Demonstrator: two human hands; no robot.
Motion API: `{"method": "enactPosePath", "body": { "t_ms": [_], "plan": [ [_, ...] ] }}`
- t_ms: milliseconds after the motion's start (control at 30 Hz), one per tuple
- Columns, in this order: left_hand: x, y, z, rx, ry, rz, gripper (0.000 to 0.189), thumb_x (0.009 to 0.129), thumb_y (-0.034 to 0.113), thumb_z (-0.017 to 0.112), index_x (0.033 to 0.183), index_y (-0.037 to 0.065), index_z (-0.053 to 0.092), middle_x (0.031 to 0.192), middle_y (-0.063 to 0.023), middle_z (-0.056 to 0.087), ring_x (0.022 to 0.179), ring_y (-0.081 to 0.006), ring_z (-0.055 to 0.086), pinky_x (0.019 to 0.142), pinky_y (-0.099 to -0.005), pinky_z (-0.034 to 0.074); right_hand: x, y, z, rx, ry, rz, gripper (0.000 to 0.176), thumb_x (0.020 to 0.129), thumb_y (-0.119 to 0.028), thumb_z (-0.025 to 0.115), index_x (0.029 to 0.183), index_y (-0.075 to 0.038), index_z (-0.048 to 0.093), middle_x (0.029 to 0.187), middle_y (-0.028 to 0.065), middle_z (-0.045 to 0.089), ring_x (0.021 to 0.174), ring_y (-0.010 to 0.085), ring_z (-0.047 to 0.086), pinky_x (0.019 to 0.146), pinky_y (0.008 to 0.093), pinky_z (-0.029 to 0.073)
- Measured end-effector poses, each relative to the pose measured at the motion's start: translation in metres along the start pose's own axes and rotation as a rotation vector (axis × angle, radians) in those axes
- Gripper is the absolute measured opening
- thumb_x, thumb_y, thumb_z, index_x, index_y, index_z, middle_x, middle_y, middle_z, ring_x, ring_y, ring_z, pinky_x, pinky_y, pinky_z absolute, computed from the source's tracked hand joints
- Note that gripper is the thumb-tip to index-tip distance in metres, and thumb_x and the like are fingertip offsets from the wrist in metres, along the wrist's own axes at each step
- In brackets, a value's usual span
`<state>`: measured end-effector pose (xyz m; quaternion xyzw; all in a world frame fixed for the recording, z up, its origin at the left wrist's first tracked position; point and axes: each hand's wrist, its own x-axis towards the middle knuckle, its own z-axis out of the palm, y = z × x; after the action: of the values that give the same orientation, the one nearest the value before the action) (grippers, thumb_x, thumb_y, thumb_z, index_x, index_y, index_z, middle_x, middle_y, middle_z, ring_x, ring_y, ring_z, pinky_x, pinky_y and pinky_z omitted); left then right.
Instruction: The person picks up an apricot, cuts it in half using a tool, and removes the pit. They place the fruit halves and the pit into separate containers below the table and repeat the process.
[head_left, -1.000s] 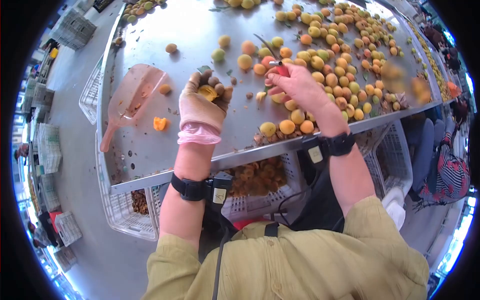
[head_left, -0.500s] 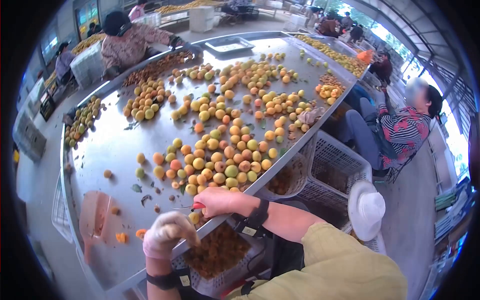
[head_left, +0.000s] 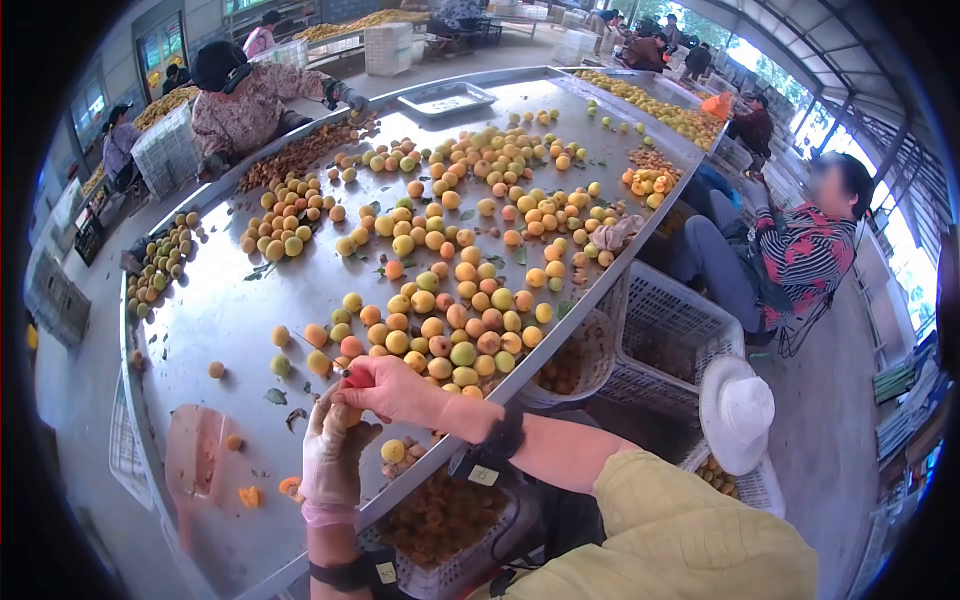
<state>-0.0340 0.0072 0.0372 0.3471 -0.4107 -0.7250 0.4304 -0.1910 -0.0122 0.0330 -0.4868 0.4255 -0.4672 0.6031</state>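
Observation:
My left hand (head_left: 330,465), in a pale glove, is raised over the near edge of the metal table. Its fingers are closed around an apricot (head_left: 350,413), mostly hidden by both hands. My right hand (head_left: 408,393), bare, meets it there, gripping a small knife by its red handle (head_left: 359,377); the blade is hidden from view. Just beyond lies a big pile of yellow and orange apricots (head_left: 463,353). One apricot (head_left: 394,451) sits by the table edge beside a few brown pits (head_left: 405,468). Orange split pieces (head_left: 249,497) lie left of my gloved hand.
A pink scoop (head_left: 195,455) lies at the table's left. Below the edge stands a crate of brownish pieces (head_left: 440,520). White baskets (head_left: 680,310) and a white hat (head_left: 737,415) are at right. One person (head_left: 805,245) sits at right; another (head_left: 250,105) works across the table.
My left hand has risen from beside the edge, over the crate, and now holds an apricot. My right hand has moved left and up with the knife to meet it.

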Motion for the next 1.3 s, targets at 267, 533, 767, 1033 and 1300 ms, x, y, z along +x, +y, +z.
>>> {"method": "enactPosePath", "body": {
  "t_ms": [267,533,767,1033,1300],
  "plan": [
    [0.011,-0.005,-0.014,-0.263,0.062,0.056,0.048,0.089,0.025,0.065,0.127,0.003,0.046,0.121,-0.0117,0.055,0.11,-0.0233,0.057,0.098,-0.0379,0.047,0.01,0.0,0.021,-0.393,0.235,-0.338,0.025,0.088,-0.026,0.067,0.086,-0.003,0.057,0.062,0.003,0.049,0.059,0.0119,0.046,0.055,0.0275,0.041],
    [0.012,0.011,-0.036,-0.404,0.086,0.176,0.05,0.09,0.017,0.064,0.131,0.003,0.041,0.108,-0.01,0.06,0.098,-0.022,0.061,0.095,-0.0406,0.049,0.013,0.006,0.019,-0.342,0.145,-0.196,0.027,0.092,-0.029,0.061,0.088,-0.003,0.053,0.063,0.0023,0.051,0.059,0.0088,0.047,0.053,0.0282,0.039],
    [0.016,0.017,-0.05,-0.348,0.119,0.231,0.043,0.091,0.024,0.062,0.126,0.003,0.048,0.111,-0.0095,0.06,0.097,-0.0202,0.061,0.093,-0.0368,0.049,0.007,0.005,0.011,-0.471,0.006,-0.169,0.035,0.094,-0.036,0.057,0.084,-0.003,0.05,0.059,0.0007,0.045,0.055,0.01,0.039,0.05,0.0273,0.034],
    [0.021,0.013,-0.054,-0.042,0.208,0.273,0.044,0.089,0.021,0.066,0.125,0.0,0.049,0.111,-0.0082,0.059,0.096,-0.0179,0.06,0.09,-0.0327,0.049,0.003,0.0,0.012,-0.554,-0.027,-0.183,0.043,0.094,-0.042,0.054,0.078,-0.003,0.048,0.057,0.0061,0.046,0.053,0.0156,0.042,0.05,0.0305,0.035],
    [0.022,0.011,-0.06,0.028,0.226,0.271,0.042,0.087,0.013,0.067,0.124,-0.001,0.051,0.113,-0.0082,0.058,0.098,-0.0164,0.059,0.089,-0.0299,0.048,0.004,-0.003,0.011,-0.647,-0.062,-0.052,0.041,0.093,-0.041,0.055,0.079,-0.002,0.053,0.058,0.0097,0.051,0.054,0.0214,0.047,0.052,0.0352,0.038]
  ]
}}
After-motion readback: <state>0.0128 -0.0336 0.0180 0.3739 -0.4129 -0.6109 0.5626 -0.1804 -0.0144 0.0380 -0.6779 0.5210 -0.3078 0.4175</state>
